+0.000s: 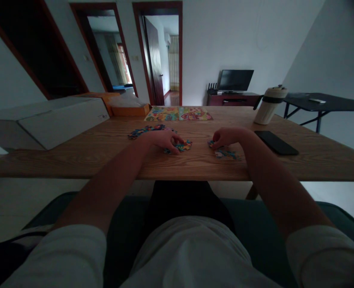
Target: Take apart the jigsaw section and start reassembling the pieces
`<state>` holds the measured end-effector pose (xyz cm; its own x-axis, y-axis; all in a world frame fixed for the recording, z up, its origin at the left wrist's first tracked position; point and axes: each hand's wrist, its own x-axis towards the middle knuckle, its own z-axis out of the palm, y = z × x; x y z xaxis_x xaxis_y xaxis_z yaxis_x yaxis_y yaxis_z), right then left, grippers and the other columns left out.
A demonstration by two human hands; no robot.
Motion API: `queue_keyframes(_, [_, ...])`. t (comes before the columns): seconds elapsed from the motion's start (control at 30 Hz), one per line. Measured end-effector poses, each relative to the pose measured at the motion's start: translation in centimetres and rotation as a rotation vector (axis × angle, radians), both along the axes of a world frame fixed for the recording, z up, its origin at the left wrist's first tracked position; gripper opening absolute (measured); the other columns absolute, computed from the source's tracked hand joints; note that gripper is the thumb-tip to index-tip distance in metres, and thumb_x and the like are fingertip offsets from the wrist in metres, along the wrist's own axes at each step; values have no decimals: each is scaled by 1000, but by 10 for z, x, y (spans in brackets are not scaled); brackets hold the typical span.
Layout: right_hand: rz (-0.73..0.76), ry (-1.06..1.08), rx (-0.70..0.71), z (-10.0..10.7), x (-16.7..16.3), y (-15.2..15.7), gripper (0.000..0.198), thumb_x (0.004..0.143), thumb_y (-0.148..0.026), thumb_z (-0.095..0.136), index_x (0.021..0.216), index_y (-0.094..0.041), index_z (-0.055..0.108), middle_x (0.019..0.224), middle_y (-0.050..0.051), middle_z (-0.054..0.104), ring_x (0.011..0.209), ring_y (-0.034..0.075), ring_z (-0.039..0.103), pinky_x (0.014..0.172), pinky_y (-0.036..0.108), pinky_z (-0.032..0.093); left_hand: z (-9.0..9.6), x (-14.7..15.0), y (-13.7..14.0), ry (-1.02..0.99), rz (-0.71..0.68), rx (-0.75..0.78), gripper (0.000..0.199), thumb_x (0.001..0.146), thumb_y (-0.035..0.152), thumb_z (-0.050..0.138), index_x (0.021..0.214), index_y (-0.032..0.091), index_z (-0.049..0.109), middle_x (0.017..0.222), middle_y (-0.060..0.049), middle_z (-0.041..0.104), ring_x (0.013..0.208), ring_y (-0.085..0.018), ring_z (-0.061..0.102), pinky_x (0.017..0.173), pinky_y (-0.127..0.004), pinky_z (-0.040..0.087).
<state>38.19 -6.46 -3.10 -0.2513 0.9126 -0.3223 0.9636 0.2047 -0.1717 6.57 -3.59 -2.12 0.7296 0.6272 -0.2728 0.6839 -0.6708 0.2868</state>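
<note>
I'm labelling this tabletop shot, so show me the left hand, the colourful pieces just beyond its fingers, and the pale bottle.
Left hand (165, 139): head view, back of the hand.
Colourful pieces (187, 145): head view, the pile's uncovered right side.
Pale bottle (267, 110): head view, body below its dark band.

Cannot confirm a piece in the grip of the left hand (165, 139) or the right hand (227, 137): too dim, too small. Cannot count the coloured pieces (186, 145) partly covered by the left fingers, nor see all of the farther heap (149, 129) beyond that hand. Cannot read the patterned sheet (165, 114). Lose the white box (59, 123) past the left edge, the dark folding table (339, 103) past the right.
</note>
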Motion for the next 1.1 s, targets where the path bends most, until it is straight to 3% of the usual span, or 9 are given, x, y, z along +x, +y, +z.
queue_keyframes(0.23, [-7, 53, 168, -10, -9, 6, 32, 84, -47, 78, 102, -21, 80, 98, 9, 78, 90, 29, 72, 80, 37, 54, -4, -4, 5, -47, 21, 162, 69, 79, 57, 72, 138, 21, 67, 128, -10, 69, 109, -26, 63, 93, -30, 45])
queue_keyframes(0.47, [49, 277, 318, -26, -46, 2, 44, 91, -44, 74, 126, -19, 72, 122, 14, 74, 104, 28, 71, 90, 37, 56, -16, 8, 6, -163, 37, 282, 57, 88, 52, 63, 133, 18, 67, 133, -13, 66, 113, -26, 64, 97, -32, 46])
queue_keyframes(0.67, [182, 669, 198, -35, -56, 5, 52, 89, -28, 75, 139, -21, 63, 142, 14, 64, 106, 24, 72, 92, 37, 60, -18, 23, -9, -144, 5, 278, 73, 82, 67, 66, 139, 21, 64, 146, -11, 60, 128, -29, 57, 109, -36, 40])
queue_keyframes(0.83, [178, 841, 159, -37, -52, 8, 50, 86, -24, 76, 134, -22, 65, 146, 13, 61, 111, 23, 71, 100, 39, 58, -17, 24, -12, -89, -58, 206, 65, 88, 63, 62, 137, 20, 66, 133, -11, 68, 118, -26, 64, 104, -33, 44])
queue_keyframes(0.93, [170, 814, 157, -36, -53, 6, 47, 85, -28, 78, 131, -21, 68, 137, 13, 66, 109, 25, 71, 98, 40, 59, -14, 23, -12, -71, -63, 228, 58, 90, 57, 60, 134, 20, 68, 131, -10, 69, 116, -25, 64, 103, -32, 44])
queue_keyframes(1.1, [190, 534, 257, -30, -52, 0, 39, 80, -32, 83, 117, -21, 75, 118, 10, 75, 104, 27, 71, 94, 40, 57, -9, 19, -13, -20, -61, 268, 53, 88, 47, 62, 133, 20, 69, 130, -9, 69, 116, -23, 63, 103, -30, 44])
